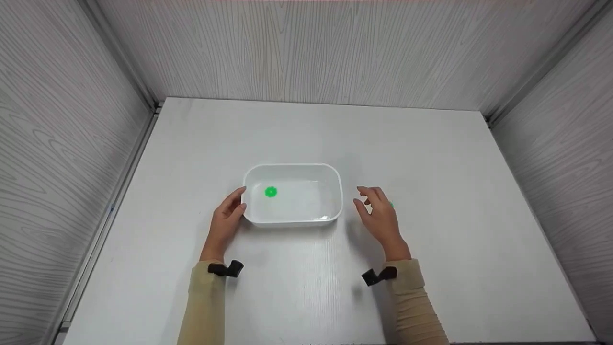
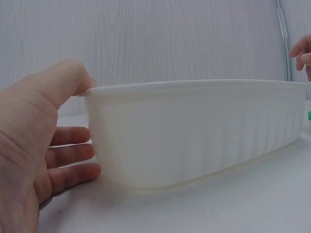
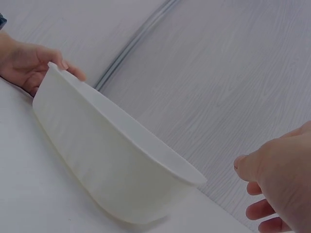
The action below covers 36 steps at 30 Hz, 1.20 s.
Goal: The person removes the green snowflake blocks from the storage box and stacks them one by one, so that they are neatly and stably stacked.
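Note:
A white rectangular plastic tub [image 1: 293, 222] with rounded corners stands on the table. Inside it, toward the left end, lies a small bright green flower-shaped piece [image 1: 271, 191]. My left hand [image 1: 227, 221] grips the tub's left rim; the left wrist view shows one digit over the edge and other fingers along the outer wall. To the right of the tub, apart from it, my right hand [image 1: 380, 218] hovers with loosely bent fingers and nothing seen between them. Another green piece [image 1: 391, 204] shows just past that hand, mostly hidden; the left wrist view catches its edge [image 2: 309, 115] on the table.
The white table [image 1: 431, 158] is bounded by wood-grain panels at the back [image 1: 297, 52], left [image 1: 52, 143] and right [image 1: 555, 143]. Metal strips run along the corners. Each wrist wears a small black camera mount.

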Tool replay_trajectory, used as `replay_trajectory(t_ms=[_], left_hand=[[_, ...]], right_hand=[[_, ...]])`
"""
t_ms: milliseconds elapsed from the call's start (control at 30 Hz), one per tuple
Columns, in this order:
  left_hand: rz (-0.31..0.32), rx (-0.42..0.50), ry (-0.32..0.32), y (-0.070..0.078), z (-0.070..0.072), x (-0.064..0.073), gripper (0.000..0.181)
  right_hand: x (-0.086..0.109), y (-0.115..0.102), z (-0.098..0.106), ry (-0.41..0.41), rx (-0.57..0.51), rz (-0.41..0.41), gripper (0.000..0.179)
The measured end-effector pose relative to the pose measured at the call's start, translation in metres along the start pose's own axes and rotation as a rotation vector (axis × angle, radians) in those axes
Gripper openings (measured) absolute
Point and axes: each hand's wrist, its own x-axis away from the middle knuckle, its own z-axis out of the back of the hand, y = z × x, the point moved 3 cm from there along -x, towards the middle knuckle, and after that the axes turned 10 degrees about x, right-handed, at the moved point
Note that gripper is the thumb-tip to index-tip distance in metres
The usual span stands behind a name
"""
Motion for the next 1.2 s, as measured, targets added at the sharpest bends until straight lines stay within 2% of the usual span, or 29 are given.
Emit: replay_trajectory(t_ms=[167, 333, 467, 633, 900, 1200], left_hand=[[0.016, -0.033, -0.001, 0.008, -0.003, 0.003, 0.042], [-0.005, -0.064, -0.013, 0.025, -0.009, 0.009, 0.042], [-0.004, -0.07, -0.008, 0.029, -0.01, 0.011, 0.041], [0.011, -0.074, 0.001, 0.025, -0.009, 0.01, 0.041], [-0.017, 0.046, -0.031, 0.002, 0.0, 0.002, 0.043], [-0.051, 0.006, -0.031, -0.002, 0.001, 0.001, 0.043]], right_hand=[[-0.005, -0.009, -0.001, -0.012, -0.024, 0.015, 0.028], [-0.008, -0.017, -0.004, -0.042, -0.034, -0.001, 0.029], [-0.011, -0.023, -0.007, -0.051, -0.036, 0.004, 0.028], [-0.013, -0.031, -0.013, -0.055, -0.02, 0.036, 0.028], [-0.018, -0.043, -0.019, -0.044, -0.04, 0.097, 0.026], [-0.019, -0.057, -0.033, -0.075, -0.04, 0.133, 0.028]])
